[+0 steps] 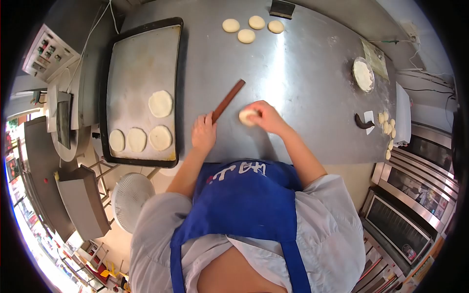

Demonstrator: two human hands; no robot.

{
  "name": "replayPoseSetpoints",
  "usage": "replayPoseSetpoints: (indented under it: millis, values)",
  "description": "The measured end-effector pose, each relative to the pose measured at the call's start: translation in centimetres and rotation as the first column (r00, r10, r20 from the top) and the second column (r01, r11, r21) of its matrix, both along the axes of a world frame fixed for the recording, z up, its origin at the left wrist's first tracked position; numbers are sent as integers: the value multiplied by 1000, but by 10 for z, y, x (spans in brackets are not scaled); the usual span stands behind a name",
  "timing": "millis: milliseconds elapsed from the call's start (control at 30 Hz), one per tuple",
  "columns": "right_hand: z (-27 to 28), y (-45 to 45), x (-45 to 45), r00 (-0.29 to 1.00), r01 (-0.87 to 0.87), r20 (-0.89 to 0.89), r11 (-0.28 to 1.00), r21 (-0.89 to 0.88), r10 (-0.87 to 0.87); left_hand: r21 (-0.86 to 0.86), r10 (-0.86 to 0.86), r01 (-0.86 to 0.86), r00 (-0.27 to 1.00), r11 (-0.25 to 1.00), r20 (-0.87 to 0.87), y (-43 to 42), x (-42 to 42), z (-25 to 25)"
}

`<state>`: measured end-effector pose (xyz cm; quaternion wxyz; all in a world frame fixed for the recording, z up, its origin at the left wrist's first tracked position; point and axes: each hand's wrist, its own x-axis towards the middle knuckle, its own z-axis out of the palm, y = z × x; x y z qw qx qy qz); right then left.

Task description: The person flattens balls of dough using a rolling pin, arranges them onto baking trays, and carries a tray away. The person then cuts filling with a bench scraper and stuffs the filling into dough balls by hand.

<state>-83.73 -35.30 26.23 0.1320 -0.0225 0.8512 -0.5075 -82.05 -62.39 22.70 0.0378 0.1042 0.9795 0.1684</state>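
My left hand (203,133) is closed round the near end of a dark wooden rolling pin (229,100), which points away and to the right over the metal table. A round piece of dough (248,116) is gripped by my right hand (266,117), fingers over its right side. To the left, a large dark-rimmed baking tray (179,58) holds several flattened dough rounds, one of them (160,103) lying above a row of others. Smaller, thicker dough rounds (246,36) sit in a group at the table's far side.
On the right of the steel table (312,83) stand a bowl of flour (363,75), a dark curved object (363,122) beside a white card, and several small dough pieces (386,124). A dark scraper-like block (282,9) lies at the far edge. A fan (132,202) stands below left.
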Motion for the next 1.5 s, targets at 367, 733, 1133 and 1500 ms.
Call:
replayPoseSetpoints:
  millis: [367, 733, 1133, 1500]
  values:
    - [-45, -53, 41, 925, -74, -265, 813, 577, 273, 17, -84, 85, 994, 996, -70, -4, -12, 1]
    - [-30, -66, 11, 985, 102, -173, 773, 626, 10, 88, 33, -35, 999, 996, 15, -7, 11, 5]
    - [-32, 2, 66, 782, 400, -622, 747, 532, 24, 132, -291, 290, 957, 948, -7, 56, 39, 35]
    - [-32, 13, -26, 841, 371, -541, 748, 550, -19, -272, -198, 129, 950, 954, -241, 75, -58, 12]
